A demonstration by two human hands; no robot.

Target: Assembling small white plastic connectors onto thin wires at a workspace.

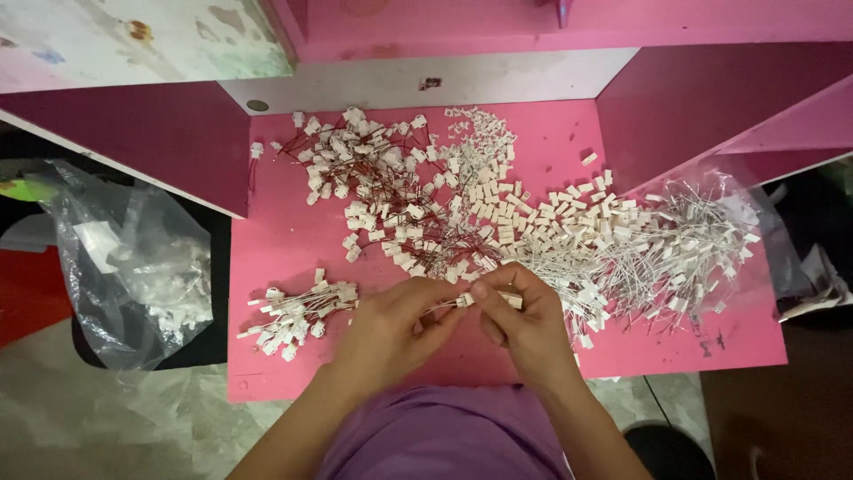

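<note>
Both hands meet in one grip over the near middle of the pink surface (267, 249) — the left hand (391, 333) and the right hand (524, 324) pinch a small white connector (466, 300) between fingertips, thin wires trailing from it toward the left hand. Whether the right hand also holds the pale piece just beside its fingertips is hard to make out, since the fingers cover most of it

Just beyond the grip lies a broad heap of small white plastic housings (498, 209), blocky and rectangular. Beyond and left of it, a tangle of red-wired connectors (373, 178) spreads loosely, thin wires looping between white plugs. Right of the grip, white-wired connectors (657, 249) fan out in a bristly mass, partly resting on a clear plastic sheet whose edge blurs into the dark beyond the surface. Left of the grip, a smaller bundle of finished white pieces (298, 311) lies near the left wrist

Farther left, off the surface, a crumpled clear plastic bag (133, 258) holds more white parts, dim through the film — a purple garment (444, 436) fills the bottom edge, cut off
</note>
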